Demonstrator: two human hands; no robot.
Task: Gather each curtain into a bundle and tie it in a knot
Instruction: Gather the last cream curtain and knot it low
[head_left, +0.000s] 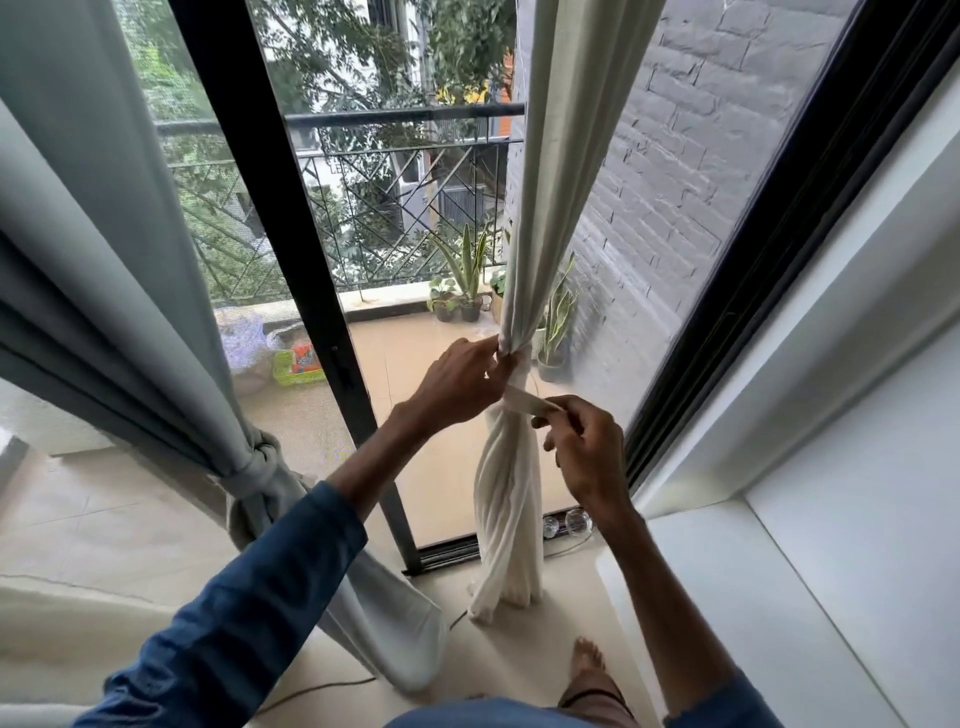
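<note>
A cream curtain (550, 218) hangs in front of the glass door, gathered into a narrow bundle and twisted below the gather. My left hand (460, 382) pinches the bundle at its narrowest point. My right hand (587, 452) holds a flat cream strip of fabric (527, 401) that runs from the bundle between the two hands. The lower twisted part (506, 525) reaches the floor. On the left, a grey curtain (93, 270) is bunched and tied in a knot (260, 467), its tail lying on the floor.
A black door frame (291, 270) stands between the two curtains. Two clear glass balls (566, 524) lie by the door track. A white ledge (779, 597) fills the right side. My bare foot (587, 662) is on the tiles, and a cable (322, 688) crosses the floor.
</note>
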